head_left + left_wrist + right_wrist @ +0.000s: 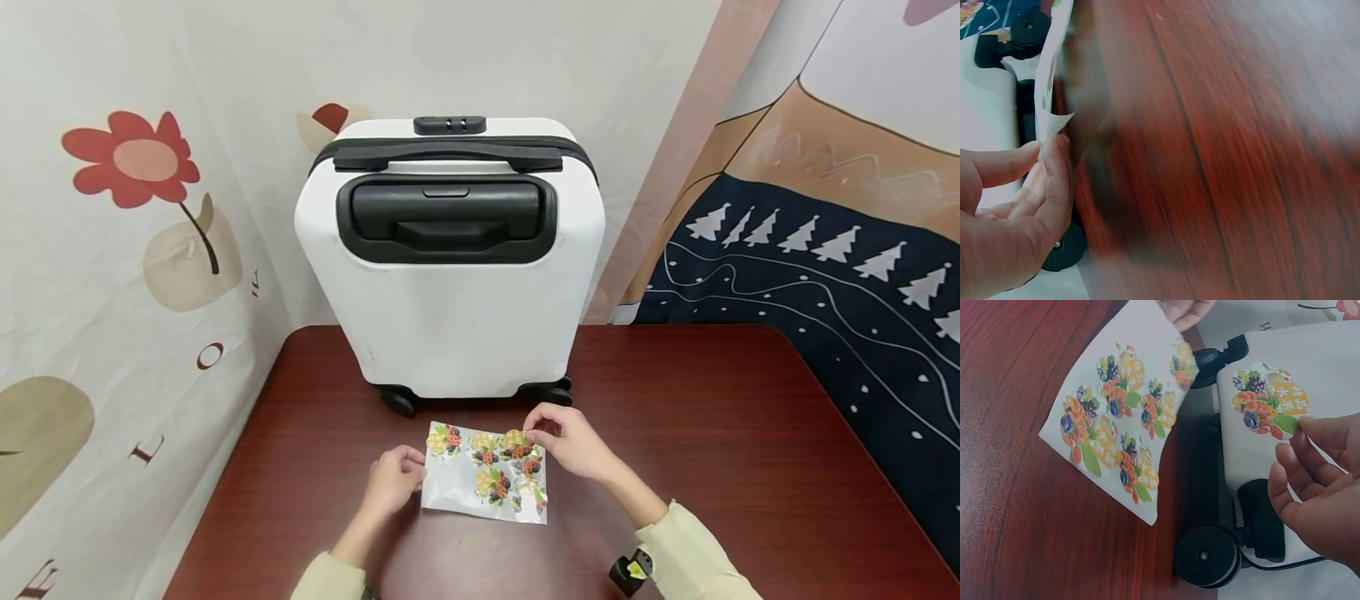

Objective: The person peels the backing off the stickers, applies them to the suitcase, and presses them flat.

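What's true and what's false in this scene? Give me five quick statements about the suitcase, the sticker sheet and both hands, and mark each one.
1. The right hand pinches a fruit sticker. True.
2. The white suitcase stands upright on the table. True.
3. The left hand rests on top of the suitcase. False: it pinches an edge of the sticker sheet.
4. The sheet is completely blank. False: several stickers are on it.
5. The suitcase's visible wheels are black. True.
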### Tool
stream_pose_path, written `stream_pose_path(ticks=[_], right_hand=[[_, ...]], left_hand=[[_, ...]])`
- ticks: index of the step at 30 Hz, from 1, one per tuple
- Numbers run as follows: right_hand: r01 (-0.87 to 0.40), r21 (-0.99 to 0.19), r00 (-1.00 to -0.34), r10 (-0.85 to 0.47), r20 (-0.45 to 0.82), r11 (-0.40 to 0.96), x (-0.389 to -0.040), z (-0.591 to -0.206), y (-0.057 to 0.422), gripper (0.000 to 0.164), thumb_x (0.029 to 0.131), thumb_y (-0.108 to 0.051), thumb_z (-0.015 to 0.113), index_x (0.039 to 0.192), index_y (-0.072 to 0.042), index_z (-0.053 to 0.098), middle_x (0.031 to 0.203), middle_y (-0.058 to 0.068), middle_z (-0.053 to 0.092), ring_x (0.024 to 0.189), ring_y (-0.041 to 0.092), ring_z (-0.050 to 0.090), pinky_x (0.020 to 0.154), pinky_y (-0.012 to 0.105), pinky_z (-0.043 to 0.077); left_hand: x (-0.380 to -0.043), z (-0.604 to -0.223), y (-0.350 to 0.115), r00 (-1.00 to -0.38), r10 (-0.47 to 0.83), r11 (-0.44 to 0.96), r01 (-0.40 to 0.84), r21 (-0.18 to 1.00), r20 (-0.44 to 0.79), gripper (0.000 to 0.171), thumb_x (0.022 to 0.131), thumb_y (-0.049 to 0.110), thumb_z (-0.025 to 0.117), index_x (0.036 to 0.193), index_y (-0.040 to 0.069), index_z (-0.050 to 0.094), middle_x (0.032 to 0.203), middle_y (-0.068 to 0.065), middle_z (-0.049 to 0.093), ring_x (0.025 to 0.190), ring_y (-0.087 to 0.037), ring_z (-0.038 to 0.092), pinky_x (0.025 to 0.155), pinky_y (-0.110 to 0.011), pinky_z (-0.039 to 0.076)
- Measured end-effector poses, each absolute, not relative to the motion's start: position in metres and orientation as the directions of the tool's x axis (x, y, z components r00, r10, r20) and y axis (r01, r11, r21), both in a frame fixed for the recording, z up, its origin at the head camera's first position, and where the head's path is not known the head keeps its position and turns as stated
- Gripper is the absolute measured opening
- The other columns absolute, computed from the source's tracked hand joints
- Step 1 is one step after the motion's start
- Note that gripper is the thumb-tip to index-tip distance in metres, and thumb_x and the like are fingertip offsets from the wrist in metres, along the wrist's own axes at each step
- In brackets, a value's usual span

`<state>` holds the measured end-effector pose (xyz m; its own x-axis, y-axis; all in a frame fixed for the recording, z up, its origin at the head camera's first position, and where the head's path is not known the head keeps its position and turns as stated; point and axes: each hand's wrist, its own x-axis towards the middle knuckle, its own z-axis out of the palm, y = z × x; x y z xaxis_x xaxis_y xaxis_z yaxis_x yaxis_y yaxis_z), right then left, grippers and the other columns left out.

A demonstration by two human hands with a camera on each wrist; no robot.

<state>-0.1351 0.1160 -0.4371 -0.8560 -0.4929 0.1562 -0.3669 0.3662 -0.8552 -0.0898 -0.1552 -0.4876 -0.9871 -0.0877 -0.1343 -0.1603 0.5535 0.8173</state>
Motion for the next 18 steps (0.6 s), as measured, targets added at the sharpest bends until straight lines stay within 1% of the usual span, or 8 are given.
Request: stream_pose_path(ticks=[4,6,7,12,14,15,17,18], right_hand=[[-0.349,-0.858,-0.864,-0.485,0.139,0.376,-0.137,-0.434,0.118,0.009,0.085,-0.002,0.061,0.085,-0.010,0.061,0.080,-0.001,0.058,0.067,0.011,0.051,0.059,0.025,0.045],[-0.343,-0.861,-0.865,-0.484,0.134,0.376,-0.138,-0.431,0.118,0.008,0.086,-0.001,0.060,0.085,-0.009,0.061,0.080,0.001,0.058,0.067,0.012,0.051,0.059,0.025,0.045],[-0.341,-0.862,-0.865,-0.484,0.131,0.376,-0.138,-0.429,0.119,0.008,0.086,-0.001,0.060,0.085,-0.009,0.061,0.080,0.002,0.059,0.068,0.013,0.051,0.059,0.025,0.045],[-0.322,-0.882,-0.861,-0.494,0.121,0.344,-0.139,-0.419,0.117,0.005,0.086,0.000,0.060,0.086,-0.005,0.062,0.082,0.006,0.060,0.071,0.017,0.055,0.061,0.025,0.046],[-0.316,-0.889,-0.858,-0.499,0.120,0.330,-0.138,-0.412,0.114,0.003,0.086,0.002,0.059,0.086,-0.001,0.061,0.083,0.008,0.060,0.072,0.021,0.057,0.062,0.025,0.047],[-0.310,-0.894,-0.859,-0.499,0.116,0.325,-0.136,-0.407,0.113,0.004,0.085,0.003,0.059,0.086,0.001,0.061,0.083,0.010,0.060,0.072,0.024,0.058,0.062,0.025,0.047],[-0.302,-0.897,-0.860,-0.499,0.110,0.323,-0.131,-0.396,0.110,0.003,0.085,0.006,0.058,0.086,0.004,0.060,0.083,0.013,0.060,0.072,0.030,0.058,0.061,0.025,0.048],[-0.302,-0.895,-0.861,-0.497,0.108,0.328,-0.129,-0.390,0.108,0.002,0.085,0.006,0.057,0.086,0.006,0.059,0.082,0.014,0.059,0.071,0.030,0.058,0.061,0.025,0.048]], left_hand=[[-0.092,-0.484,-0.156,-0.987,-0.137,0.650,-0.151,0.744,-0.080,0.008,0.078,0.003,0.065,0.085,0.001,0.063,0.073,-0.003,0.065,0.060,-0.013,0.060,0.056,-0.029,0.047],[-0.095,-0.479,-0.153,-0.992,-0.127,0.670,-0.104,0.735,-0.025,0.007,0.078,0.005,0.067,0.084,0.004,0.064,0.074,-0.001,0.064,0.063,-0.012,0.059,0.060,-0.029,0.047],[-0.096,-0.475,-0.150,-0.994,-0.109,0.660,-0.071,0.748,0.002,0.007,0.078,0.006,0.068,0.084,0.004,0.065,0.075,0.000,0.065,0.065,-0.012,0.060,0.062,-0.029,0.047],[-0.101,-0.453,-0.126,-0.996,0.054,0.474,0.086,0.876,0.068,0.006,0.081,0.008,0.067,0.086,0.005,0.066,0.079,-0.003,0.066,0.072,-0.017,0.062,0.064,-0.027,0.049],[-0.100,-0.445,-0.117,-0.992,0.108,0.392,0.107,0.914,0.070,0.007,0.083,0.011,0.067,0.087,0.005,0.066,0.081,-0.003,0.066,0.073,-0.018,0.062,0.064,-0.025,0.048],[-0.100,-0.442,-0.112,-0.989,0.129,0.369,0.119,0.922,0.077,0.008,0.083,0.013,0.067,0.087,0.006,0.066,0.080,-0.003,0.066,0.073,-0.017,0.061,0.065,-0.024,0.048],[-0.096,-0.427,-0.104,-0.985,0.154,0.332,0.120,0.936,0.071,0.008,0.084,0.011,0.066,0.087,0.004,0.065,0.081,-0.005,0.066,0.074,-0.020,0.061,0.066,-0.024,0.048],[-0.096,-0.426,-0.101,-0.985,0.159,0.323,0.120,0.939,0.071,0.008,0.084,0.011,0.066,0.086,0.004,0.065,0.081,-0.005,0.066,0.073,-0.020,0.061,0.066,-0.024,0.048]])
